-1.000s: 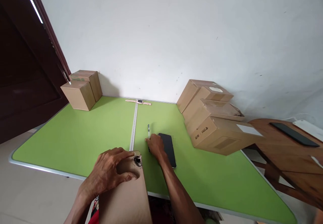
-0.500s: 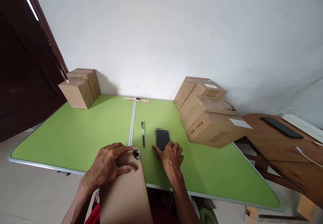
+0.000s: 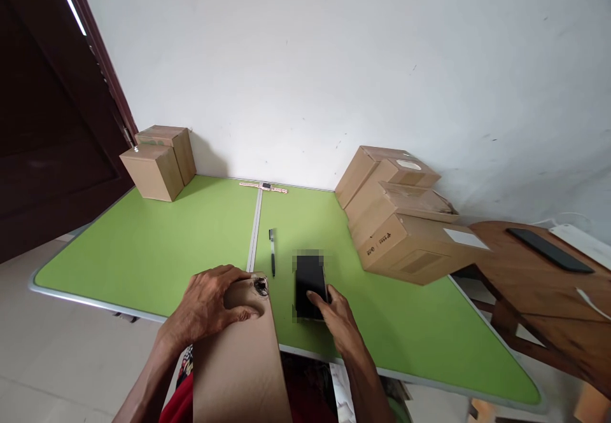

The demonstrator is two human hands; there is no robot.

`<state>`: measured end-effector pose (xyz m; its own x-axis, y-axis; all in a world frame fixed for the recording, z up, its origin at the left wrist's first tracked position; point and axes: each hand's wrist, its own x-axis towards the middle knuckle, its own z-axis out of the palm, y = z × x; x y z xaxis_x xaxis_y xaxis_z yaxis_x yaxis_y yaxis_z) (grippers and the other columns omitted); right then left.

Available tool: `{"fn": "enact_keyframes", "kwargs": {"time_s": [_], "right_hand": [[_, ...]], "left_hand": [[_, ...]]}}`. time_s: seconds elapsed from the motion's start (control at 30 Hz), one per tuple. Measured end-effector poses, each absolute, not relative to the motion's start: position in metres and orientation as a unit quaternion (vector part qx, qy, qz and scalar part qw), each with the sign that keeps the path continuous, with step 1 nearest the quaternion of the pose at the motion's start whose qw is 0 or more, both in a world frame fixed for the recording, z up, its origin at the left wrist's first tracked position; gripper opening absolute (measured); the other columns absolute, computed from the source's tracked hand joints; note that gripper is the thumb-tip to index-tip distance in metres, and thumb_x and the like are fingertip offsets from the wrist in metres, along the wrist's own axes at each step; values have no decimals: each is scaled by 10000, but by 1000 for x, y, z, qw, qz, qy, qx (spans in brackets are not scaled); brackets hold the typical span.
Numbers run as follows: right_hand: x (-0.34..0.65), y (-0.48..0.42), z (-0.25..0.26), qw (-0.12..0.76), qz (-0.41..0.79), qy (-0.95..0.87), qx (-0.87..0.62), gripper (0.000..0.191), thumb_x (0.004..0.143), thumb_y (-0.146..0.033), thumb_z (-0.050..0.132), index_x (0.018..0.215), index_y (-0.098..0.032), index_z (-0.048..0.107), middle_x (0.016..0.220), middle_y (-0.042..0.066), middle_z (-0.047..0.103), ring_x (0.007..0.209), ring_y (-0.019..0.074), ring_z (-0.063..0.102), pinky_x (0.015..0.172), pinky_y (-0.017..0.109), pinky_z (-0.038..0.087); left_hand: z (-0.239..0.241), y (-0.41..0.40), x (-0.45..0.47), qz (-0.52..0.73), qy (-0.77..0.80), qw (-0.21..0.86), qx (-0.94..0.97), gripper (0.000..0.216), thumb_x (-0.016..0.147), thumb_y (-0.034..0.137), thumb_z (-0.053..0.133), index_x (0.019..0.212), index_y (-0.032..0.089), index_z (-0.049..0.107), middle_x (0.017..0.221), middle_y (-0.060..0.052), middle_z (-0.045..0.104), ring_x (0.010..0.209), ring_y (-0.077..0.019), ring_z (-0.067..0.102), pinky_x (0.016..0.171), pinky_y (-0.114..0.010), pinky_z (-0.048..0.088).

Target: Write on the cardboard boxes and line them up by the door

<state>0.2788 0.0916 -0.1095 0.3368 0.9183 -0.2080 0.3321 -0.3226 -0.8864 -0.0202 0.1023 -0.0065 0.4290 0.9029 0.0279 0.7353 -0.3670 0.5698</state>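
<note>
A cardboard box (image 3: pixel 238 372) stands at the front edge of the green table, its far corner marked by a dark, ragged hole. My left hand (image 3: pixel 210 305) grips its far end, thumb on the face and fingers over the edge. To the right, my right hand (image 3: pixel 337 312) holds a black smartphone (image 3: pixel 310 280) by its right side, thumb on the dark screen. Parts of the phone's outline are pixelated. Between the box and the phone, slightly farther back, lies a black-and-clear pen (image 3: pixel 272 252).
The green table (image 3: pixel 200 232) meets a white wall. Two cardboard boxes (image 3: pixel 155 168) stand at back left and several more boxes (image 3: pixel 420 245) at right. A pink-strapped watch (image 3: pixel 266 186) lies at the back. A wooden table (image 3: pixel 520 289) carries a black slab (image 3: pixel 548 249) and a white strip.
My right hand has lifted the phone by its right side and drawn it nearer, thumb now on the screen. My left hand keeps its grip on the box. The view has shifted slightly.
</note>
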Motion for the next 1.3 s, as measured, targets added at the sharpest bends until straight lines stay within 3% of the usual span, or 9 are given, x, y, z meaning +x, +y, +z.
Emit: {"fn": "enact_keyframes", "kwargs": {"time_s": [0.17,0.3,0.47,0.6,0.7,0.77,0.83,1.0,1.3], "right_hand": [[273,44,-97,553,638,-198,-499,385,771,-437,876,1064,-217,756,1137,113,807,1037,360,790,862,495,658],[264,28,-71,599,676,-116,-413,442,769,-323,917,1176,-239,766,1297,119,780,1156,373,764,977,542,629],[235,27,-30,576,723,-129,-359,418,786,-444,896,1123,-215,797,1182,145,819,1005,353,805,884,493,632],[202,21,-14,543,763,-210,-281,551,909,-674,701,1190,-209,792,1138,165,811,946,350,793,876,531,614],[183,14,-16,517,788,-223,-248,745,909,-842,533,1180,-197,790,1093,186,800,934,363,778,840,560,611],[176,10,-20,510,803,-186,-248,772,893,-866,529,1147,-185,789,1008,176,803,884,347,775,809,542,612],[172,7,-22,503,814,-141,-254,737,904,-830,567,1155,-171,781,980,162,805,843,322,774,804,515,610],[169,5,-26,495,813,-129,-276,776,870,-829,622,1155,-125,781,1061,185,806,820,305,777,806,483,609],[172,3,-27,501,801,-109,-309,774,840,-838,655,1159,-146,785,997,164,825,868,331,792,815,496,621]], "left_hand": [[-7,102,-20,172,505,242,811,463,856,358,829,1302,331,707,1228,-12,779,1094,-273,729,887,-355,495],[-7,101,-20,170,508,237,810,452,865,382,822,1297,311,707,1242,-20,778,1126,-280,724,897,-359,494],[-7,102,-21,167,507,231,813,455,866,392,822,1299,318,706,1233,-21,779,1113,-279,728,888,-351,502],[-7,101,-22,167,508,224,815,396,880,388,793,1250,281,704,1200,-35,779,1063,-275,731,864,-350,497],[-4,100,-20,164,512,203,819,157,891,299,716,1037,241,709,1042,-32,772,915,-246,721,752,-321,467],[-2,99,-18,163,514,187,821,37,854,223,676,887,227,659,916,-20,739,805,-225,690,676,-304,422],[-1,99,-17,166,514,182,822,68,813,184,661,820,224,607,854,-11,713,747,-212,665,643,-296,389],[-1,98,-16,176,505,189,824,29,850,226,638,879,229,638,934,-26,745,789,-216,679,685,-297,421],[-5,100,-19,171,505,212,819,205,928,372,686,1078,243,740,1051,-51,782,959,-272,731,800,-345,474]]}}
